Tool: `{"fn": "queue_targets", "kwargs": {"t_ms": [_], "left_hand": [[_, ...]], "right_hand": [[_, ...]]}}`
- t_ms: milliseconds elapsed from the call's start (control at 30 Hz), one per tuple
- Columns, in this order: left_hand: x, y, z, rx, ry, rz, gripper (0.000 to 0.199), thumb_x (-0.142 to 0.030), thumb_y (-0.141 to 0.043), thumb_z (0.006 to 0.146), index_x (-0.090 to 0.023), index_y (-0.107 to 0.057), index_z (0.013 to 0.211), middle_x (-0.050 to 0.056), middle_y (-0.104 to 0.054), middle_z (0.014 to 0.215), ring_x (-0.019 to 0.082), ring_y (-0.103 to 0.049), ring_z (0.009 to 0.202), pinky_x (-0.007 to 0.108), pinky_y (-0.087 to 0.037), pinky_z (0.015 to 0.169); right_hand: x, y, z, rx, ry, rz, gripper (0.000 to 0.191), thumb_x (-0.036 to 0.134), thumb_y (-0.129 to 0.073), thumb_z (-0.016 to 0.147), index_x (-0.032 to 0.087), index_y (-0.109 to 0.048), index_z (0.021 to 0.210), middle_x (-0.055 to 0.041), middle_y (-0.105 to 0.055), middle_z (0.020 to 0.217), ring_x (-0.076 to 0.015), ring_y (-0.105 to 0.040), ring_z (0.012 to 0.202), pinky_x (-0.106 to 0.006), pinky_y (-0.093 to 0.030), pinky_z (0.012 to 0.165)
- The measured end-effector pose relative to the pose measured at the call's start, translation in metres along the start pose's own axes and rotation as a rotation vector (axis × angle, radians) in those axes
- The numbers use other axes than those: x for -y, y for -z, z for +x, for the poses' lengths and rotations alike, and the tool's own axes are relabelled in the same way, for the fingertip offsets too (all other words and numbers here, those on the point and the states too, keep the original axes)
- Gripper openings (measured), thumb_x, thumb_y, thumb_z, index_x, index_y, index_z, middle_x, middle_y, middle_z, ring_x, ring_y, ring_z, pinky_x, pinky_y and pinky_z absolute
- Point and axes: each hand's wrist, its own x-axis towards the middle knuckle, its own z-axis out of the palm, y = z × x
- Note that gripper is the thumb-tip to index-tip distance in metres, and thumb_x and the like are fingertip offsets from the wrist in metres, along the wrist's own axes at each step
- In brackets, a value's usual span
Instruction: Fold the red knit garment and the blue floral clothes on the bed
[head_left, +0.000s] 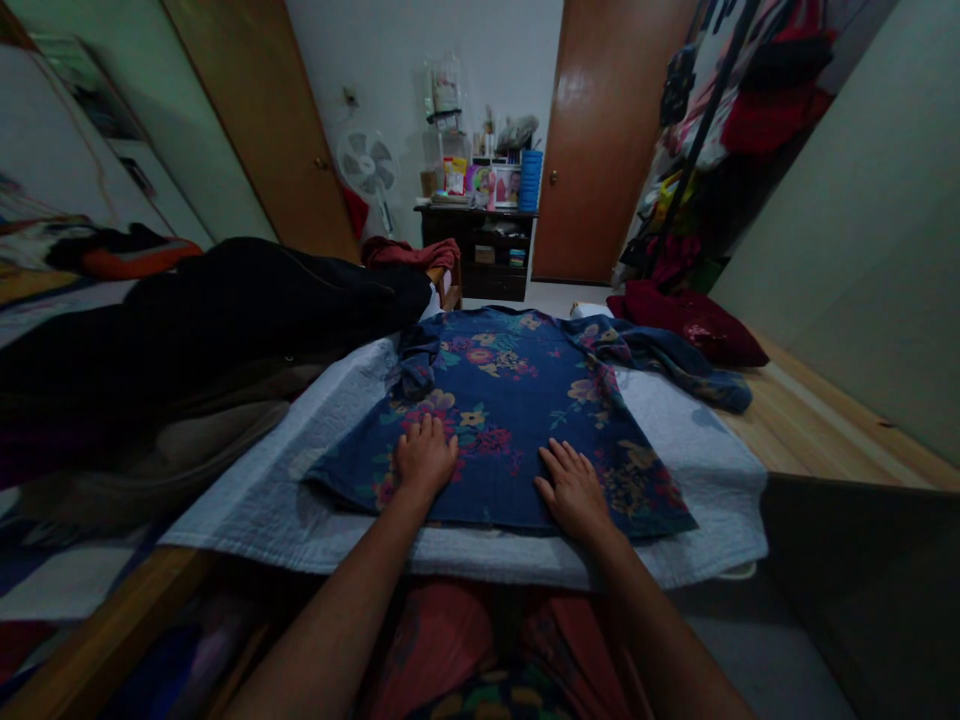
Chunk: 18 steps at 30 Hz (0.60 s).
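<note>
A dark blue floral blouse (517, 420) lies spread out on a pale quilted cloth (720, 500), its hem towards me. Its right-hand sleeve stretches out to the side, while the left-hand sleeve is bunched beside the body of the garment. My left hand (426, 458) rests flat on the lower left part of the blouse, fingers extended. Lower on the right, my right hand (574, 488) presses flat near the hem with its fingers slightly spread. Neither hand grips anything.
Dark clothes (225, 310) are heaped along the left. A maroon pillow (690, 320) sits on the wooden surface (810, 410) to the right. At the back stand a white fan (367, 165) and a dark shelf (480, 245) with assorted items. Clothes (780, 90) hang at the upper right.
</note>
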Motion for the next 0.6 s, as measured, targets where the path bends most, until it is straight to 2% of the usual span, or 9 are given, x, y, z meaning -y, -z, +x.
{"fn": "queue_targets", "kwargs": {"t_ms": [200,333,467,600], "left_hand": [[-0.001,0.004,-0.01,-0.039,-0.03,-0.037,0.039,-0.033,-0.045,0.09,-0.009,-0.061,0.117,0.019,-0.056,0.133,0.033,-0.052,0.116,0.046,-0.042,0.094],[-0.022,0.003,-0.017,-0.014,-0.191,-0.177,0.032,-0.029,-0.042,0.093,-0.014,-0.062,0.114,0.014,-0.053,0.14,0.028,-0.045,0.129,0.045,-0.034,0.108],[-0.052,-0.001,-0.026,0.089,-0.382,-0.372,0.041,-0.037,-0.038,0.098,-0.02,-0.052,0.132,0.007,-0.044,0.149,0.022,-0.036,0.139,0.043,-0.029,0.113],[-0.063,-0.001,-0.034,0.126,-0.415,-0.411,0.045,-0.039,-0.046,0.094,-0.026,-0.048,0.137,0.004,-0.039,0.153,0.024,-0.028,0.143,0.05,-0.023,0.116]], "right_hand": [[-0.013,0.004,-0.013,-0.021,-0.07,-0.027,0.055,0.042,-0.044,0.094,0.018,-0.044,0.144,-0.0094,-0.034,0.154,-0.0273,-0.027,0.142,-0.044,-0.02,0.115],[-0.005,0.005,-0.009,-0.007,-0.103,-0.02,0.054,0.036,-0.045,0.094,0.015,-0.044,0.144,-0.0118,-0.033,0.154,-0.0296,-0.026,0.143,-0.047,-0.019,0.115],[0.004,0.004,0.0,0.045,0.002,0.031,0.051,0.022,-0.041,0.092,0.014,-0.044,0.143,-0.0094,-0.036,0.153,-0.026,-0.028,0.142,-0.044,-0.021,0.115],[0.007,0.0,0.002,0.001,0.088,0.055,0.05,0.022,-0.041,0.093,0.017,-0.046,0.142,-0.0073,-0.038,0.152,-0.0241,-0.028,0.143,-0.044,-0.021,0.116]]}}
